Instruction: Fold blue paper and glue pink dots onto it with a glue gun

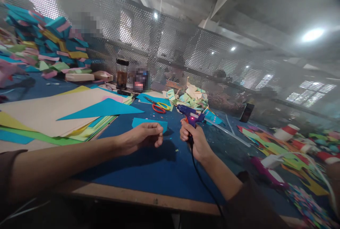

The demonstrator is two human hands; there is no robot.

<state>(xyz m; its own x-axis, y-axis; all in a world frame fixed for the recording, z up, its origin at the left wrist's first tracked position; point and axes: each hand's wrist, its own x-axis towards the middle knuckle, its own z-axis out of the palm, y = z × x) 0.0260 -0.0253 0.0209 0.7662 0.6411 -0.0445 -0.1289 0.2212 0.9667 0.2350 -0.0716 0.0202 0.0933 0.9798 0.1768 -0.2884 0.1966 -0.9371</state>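
Observation:
My right hand [193, 137] is wrapped round the grip of a blue glue gun [195, 113]. The nozzle points left, a red light glows on the body, and a black cord hangs from the handle. My left hand [147, 135] is raised over the table with fingers curled and thumb pressed to them; anything between the fingertips is hidden. Just behind it is a small piece of blue paper [138, 121], partly covered by the hand. Whether the fingers touch this paper, I cannot tell. Scissors [159, 107] with red and yellow handles lie beyond it.
Stacked coloured paper sheets [53, 107] cover the left of the blue table [148, 179]. Folded paper pieces [50, 41] are heaped behind. Paper scraps [193, 96], a lidded jar [122, 74] and a phone [247, 112] line the back. White-and-red spools [287, 131] stand right.

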